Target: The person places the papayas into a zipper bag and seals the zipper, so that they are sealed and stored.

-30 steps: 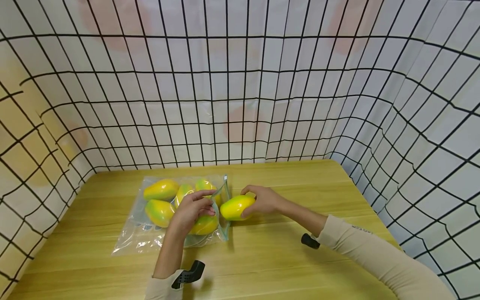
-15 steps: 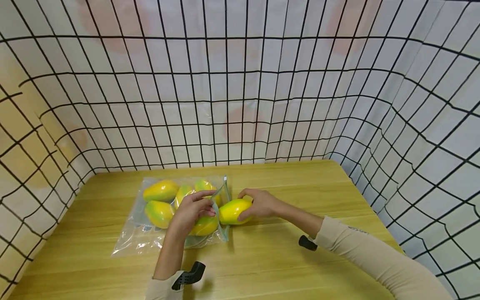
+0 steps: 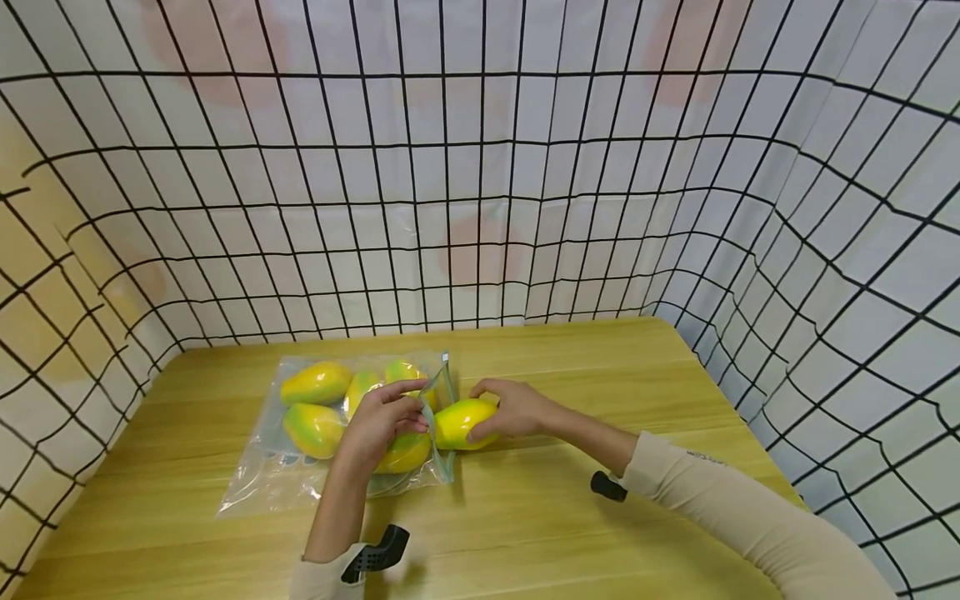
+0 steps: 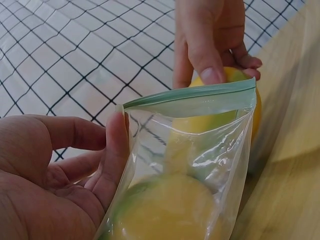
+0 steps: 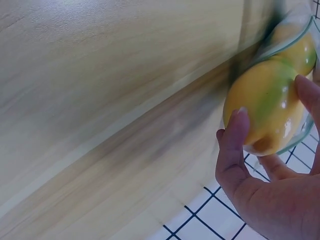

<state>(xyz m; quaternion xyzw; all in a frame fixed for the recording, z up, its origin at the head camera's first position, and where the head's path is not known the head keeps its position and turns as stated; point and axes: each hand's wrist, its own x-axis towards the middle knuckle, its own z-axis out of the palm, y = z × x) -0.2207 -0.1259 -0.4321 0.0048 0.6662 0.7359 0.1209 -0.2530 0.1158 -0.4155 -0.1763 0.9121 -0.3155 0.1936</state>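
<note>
A clear zip bag [image 3: 258, 479] with a green zip edge [image 4: 200, 95] lies on the table with several yellow-green mangoes [image 3: 318, 383] inside. My left hand [image 3: 378, 421] holds the bag's mouth by its edge, its fingertips at one end of the zip in the left wrist view. Another mango [image 3: 459, 423] is gripped between the thumb and fingers of my right hand [image 3: 517, 408]. Its front end sits at the bag's mouth, partly behind the film. The right wrist view shows this mango [image 5: 265, 105] up against one in the bag.
The wooden table [image 3: 585, 367] has a back edge along a white wall sheet with a black grid [image 3: 480, 208]. Similar sheets rise at left and right. Black wrist cameras [image 3: 378, 550] sit on both sleeves.
My right hand has brought its mango a little left and towards me, up to the bag's mouth. The left hand has kept its hold on the bag. The head view has shifted slightly.
</note>
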